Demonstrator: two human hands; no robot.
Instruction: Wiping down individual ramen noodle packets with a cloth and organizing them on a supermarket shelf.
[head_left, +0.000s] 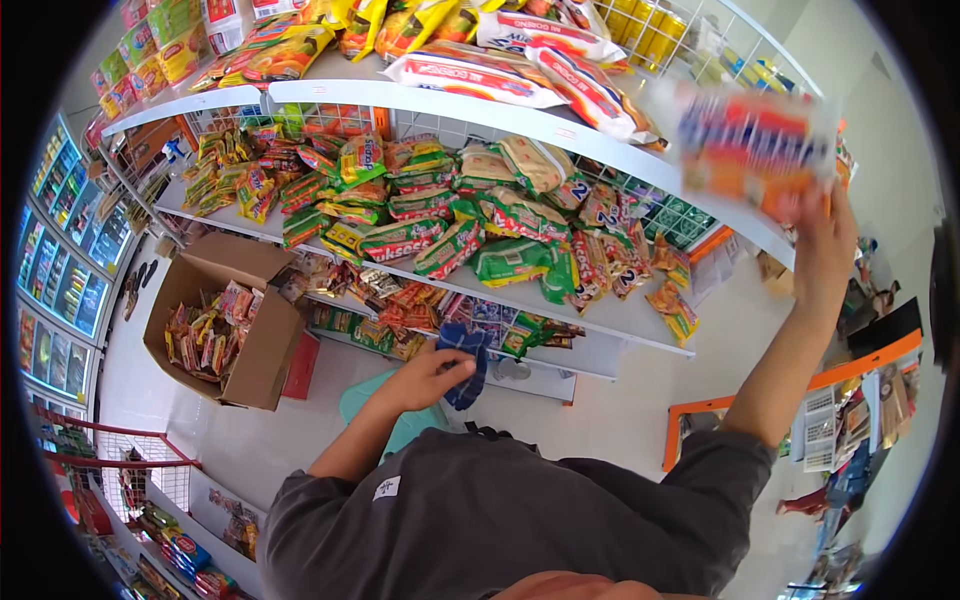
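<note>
My left hand (429, 377) grips a dark blue checked cloth (466, 369) in front of my body. At the upper right my right hand (825, 232) is raised, closed around the lower edge of a noodle packet (750, 146). This packet is red, white and orange, blurred, and held up by the right end of the top shelf (600, 141). On that shelf lie white-and-red noodle packets (480, 75) and, left of them, yellow packets (281, 52). The shelf below (637, 319) carries a loose pile of green and red noodle packets (405, 232).
An open cardboard box (259, 345) of small packets stands on the floor at left. Near my left forearm is a turquoise stool (367, 401). Glass-door drink coolers (64, 255) line the far left. A red wire rack (127, 450) is lower left; an orange-edged shelf (862, 369) is right.
</note>
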